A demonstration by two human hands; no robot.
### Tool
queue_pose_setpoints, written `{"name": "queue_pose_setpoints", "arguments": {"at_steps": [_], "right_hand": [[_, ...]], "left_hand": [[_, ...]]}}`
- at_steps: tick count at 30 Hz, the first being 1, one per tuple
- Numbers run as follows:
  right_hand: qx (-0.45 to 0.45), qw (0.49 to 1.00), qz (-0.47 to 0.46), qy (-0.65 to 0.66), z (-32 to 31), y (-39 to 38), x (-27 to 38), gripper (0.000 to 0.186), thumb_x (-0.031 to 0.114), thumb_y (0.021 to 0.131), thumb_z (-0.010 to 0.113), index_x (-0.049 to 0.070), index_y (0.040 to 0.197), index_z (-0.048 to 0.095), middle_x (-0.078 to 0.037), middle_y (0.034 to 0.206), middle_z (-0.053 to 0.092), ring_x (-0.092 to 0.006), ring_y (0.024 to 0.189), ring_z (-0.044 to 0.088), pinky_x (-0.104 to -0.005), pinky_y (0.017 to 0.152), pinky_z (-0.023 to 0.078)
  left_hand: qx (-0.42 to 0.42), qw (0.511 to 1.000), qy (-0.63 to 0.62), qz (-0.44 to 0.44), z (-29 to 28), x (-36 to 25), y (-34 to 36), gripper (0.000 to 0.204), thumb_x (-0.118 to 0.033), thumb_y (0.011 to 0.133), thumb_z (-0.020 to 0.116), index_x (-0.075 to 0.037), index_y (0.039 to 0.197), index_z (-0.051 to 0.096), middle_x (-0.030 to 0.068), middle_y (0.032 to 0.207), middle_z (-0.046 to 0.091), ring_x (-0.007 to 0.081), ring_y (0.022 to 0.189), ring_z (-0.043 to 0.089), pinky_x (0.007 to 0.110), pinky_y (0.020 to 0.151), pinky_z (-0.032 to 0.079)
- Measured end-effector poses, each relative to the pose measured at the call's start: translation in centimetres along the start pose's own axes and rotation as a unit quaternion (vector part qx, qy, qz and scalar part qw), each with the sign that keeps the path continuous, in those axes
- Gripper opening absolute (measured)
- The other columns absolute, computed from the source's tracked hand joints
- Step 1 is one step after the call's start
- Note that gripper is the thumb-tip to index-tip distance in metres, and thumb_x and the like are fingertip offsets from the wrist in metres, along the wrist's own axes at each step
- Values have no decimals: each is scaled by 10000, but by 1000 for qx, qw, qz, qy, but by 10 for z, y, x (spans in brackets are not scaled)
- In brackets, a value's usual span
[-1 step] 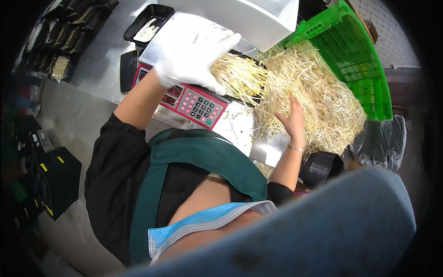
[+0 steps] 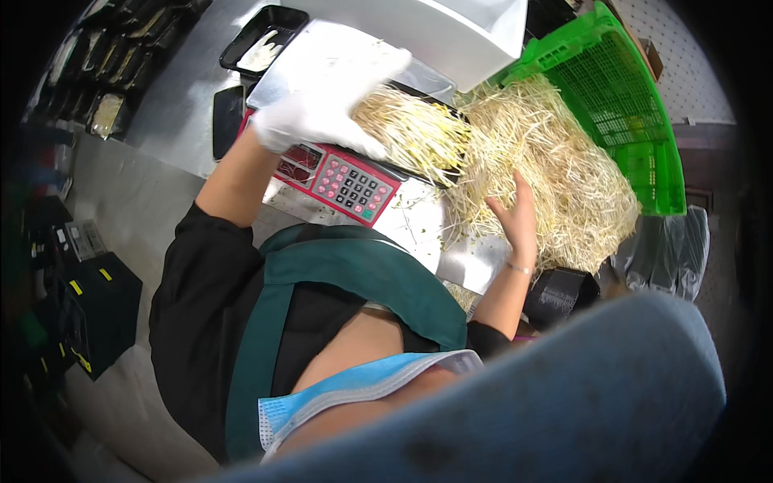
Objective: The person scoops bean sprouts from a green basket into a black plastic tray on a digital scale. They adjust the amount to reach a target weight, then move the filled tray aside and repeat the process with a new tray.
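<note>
A black tray (image 2: 436, 179) of pale bean sprouts with yellow heads (image 2: 411, 129) lies on a red weighing scale (image 2: 362, 193) with a keypad and steel top. My left hand (image 2: 318, 117), in a white glove, is spread at the tray's left end, its thumb near the lower rim and its fingers blurred; I cannot tell if it touches the sprouts. My bare right hand (image 2: 515, 213), a bracelet at its wrist, is open at the front of a large loose heap of sprouts (image 2: 572, 177), right of the tray, with nothing visibly held.
A white box (image 2: 459, 32) stands behind the scale, a green crate (image 2: 652, 169) behind the heap. At left are a small tray (image 2: 229, 60) holding a glove, a dark phone-like slab (image 2: 228, 125), many black packs (image 2: 113, 72) and dark crates (image 2: 97, 314). Black trays (image 2: 555, 294) sit at right.
My left hand has shifted slightly left and toward me, uncovering more sprouts at the tray's left end. My right hand has moved a little to the right.
</note>
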State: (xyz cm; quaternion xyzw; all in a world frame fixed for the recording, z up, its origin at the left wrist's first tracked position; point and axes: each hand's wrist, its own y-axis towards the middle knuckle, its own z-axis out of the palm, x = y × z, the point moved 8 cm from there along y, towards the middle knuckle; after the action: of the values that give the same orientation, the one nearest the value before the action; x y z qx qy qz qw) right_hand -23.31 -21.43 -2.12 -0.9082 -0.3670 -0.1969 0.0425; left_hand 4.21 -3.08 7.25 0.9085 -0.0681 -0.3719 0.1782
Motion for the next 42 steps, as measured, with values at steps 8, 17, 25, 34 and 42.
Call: {"name": "queue_pose_setpoints", "arguments": {"at_steps": [8,17,25,34,42], "right_hand": [[-80,976,-195,53,-41,14,117,680,220,677,770,19,1255,472,-187,1298,436,-322,1210,411,-407,1003,328],[137,969,-208,5,-6,54,139,724,270,673,740,91,1301,427,-150,1265,491,-315,1175,462,-410,954,372],[-62,973,-177,134,-33,39,99,193,-11,759,640,43,942,668,-114,872,630,-189,720,628,-275,648,496],[135,986,69,-64,26,63,-22,500,271,751,694,21,1166,573,-185,1115,607,-290,1038,587,-363,911,446],[-77,973,-197,94,74,104,130,425,195,741,665,84,1142,576,-135,1071,574,-301,997,531,-348,940,387]], "left_hand": [[-100,975,-126,-150,-24,67,-20,347,-232,885,497,-22,1158,545,197,1219,489,295,1166,454,352,1012,341],[18,970,237,-42,71,17,18,723,-498,809,544,-61,1356,360,112,1338,440,260,1192,426,487,1010,238],[30,987,153,-42,73,21,20,705,-501,810,551,-57,1335,392,114,1299,478,255,1178,430,461,1002,252],[-9,974,225,4,29,18,-18,704,-386,734,672,-46,1304,437,107,1247,524,252,1098,494,404,951,295],[7,968,241,-65,14,31,-23,730,-398,741,665,-61,1335,408,129,1195,533,263,1097,492,419,951,299]]}}
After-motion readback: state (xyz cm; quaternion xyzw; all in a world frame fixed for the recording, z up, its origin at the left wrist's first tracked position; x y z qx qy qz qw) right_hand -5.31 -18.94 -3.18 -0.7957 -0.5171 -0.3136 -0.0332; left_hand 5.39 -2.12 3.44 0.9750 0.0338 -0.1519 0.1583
